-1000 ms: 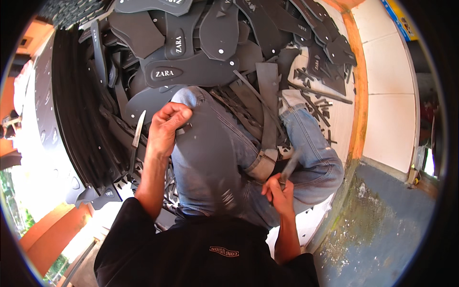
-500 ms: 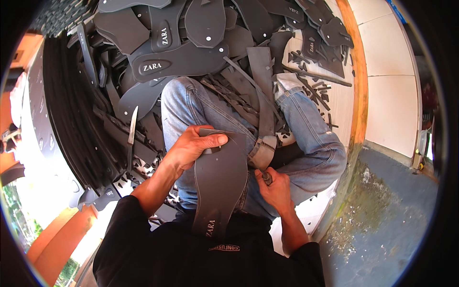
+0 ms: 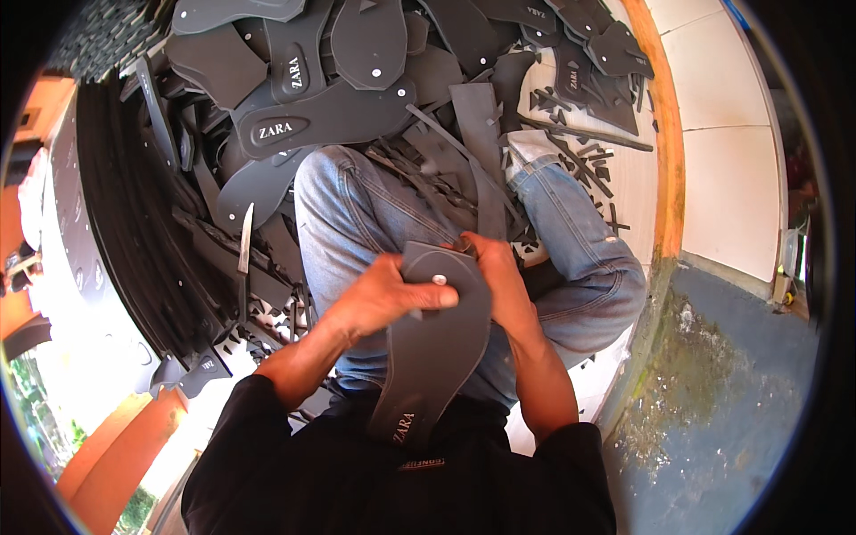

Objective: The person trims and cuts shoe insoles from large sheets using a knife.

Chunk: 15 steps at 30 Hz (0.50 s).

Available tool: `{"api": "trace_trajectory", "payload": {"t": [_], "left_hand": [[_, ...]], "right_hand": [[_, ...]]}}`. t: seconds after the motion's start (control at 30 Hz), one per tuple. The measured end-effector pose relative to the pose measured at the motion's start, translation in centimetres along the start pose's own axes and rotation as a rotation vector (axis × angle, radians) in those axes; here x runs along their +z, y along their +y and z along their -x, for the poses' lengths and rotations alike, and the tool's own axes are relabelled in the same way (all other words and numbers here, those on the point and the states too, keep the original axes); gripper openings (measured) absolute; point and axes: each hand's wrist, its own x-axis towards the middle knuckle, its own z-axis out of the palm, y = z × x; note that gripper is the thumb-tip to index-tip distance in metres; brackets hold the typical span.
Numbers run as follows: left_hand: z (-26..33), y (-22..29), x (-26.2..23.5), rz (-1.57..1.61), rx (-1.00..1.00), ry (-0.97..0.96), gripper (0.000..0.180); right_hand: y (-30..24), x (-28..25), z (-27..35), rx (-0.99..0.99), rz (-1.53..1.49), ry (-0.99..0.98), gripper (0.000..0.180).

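My left hand (image 3: 379, 294) grips a dark grey foam flip-flop sole (image 3: 437, 348), its thumb flat on top near the wide end and its other fingers underneath. The sole lies lengthwise over my lap, narrow end against my black shirt. A pale round spot (image 3: 439, 280) shows near its wide end. Closed at the far right edge of the sole is my right hand (image 3: 497, 278). From that fist a small brownish tool end (image 3: 463, 244) sticks out; the rest is hidden by my fingers, so its kind is unclear.
A knife (image 3: 245, 236) with a pale blade lies among scraps left of my knee. Dark soles (image 3: 321, 116) and offcuts pile up ahead. Stacked black sheets (image 3: 134, 214) stand at left. A wooden edge (image 3: 670, 160) and a grey floor (image 3: 713, 383) lie at right.
My right hand has moved up and left from beside my thigh to the sole's far edge. The sole and my left hand have shifted slightly to the right.
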Motion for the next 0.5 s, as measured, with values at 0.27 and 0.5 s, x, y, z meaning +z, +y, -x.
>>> {"api": "trace_trajectory", "payload": {"t": [0.27,0.5], "left_hand": [[-2.0,-2.4,0.4,0.075,0.080,-0.101,0.041],[-7.1,-7.1,1.0,0.527,0.385,-0.166,0.040]], "right_hand": [[-1.2,-5.4,0.1,0.531,-0.556,-0.108,0.024],[-2.5,-5.9,1.1,0.369,-0.728,0.635,0.021]]}}
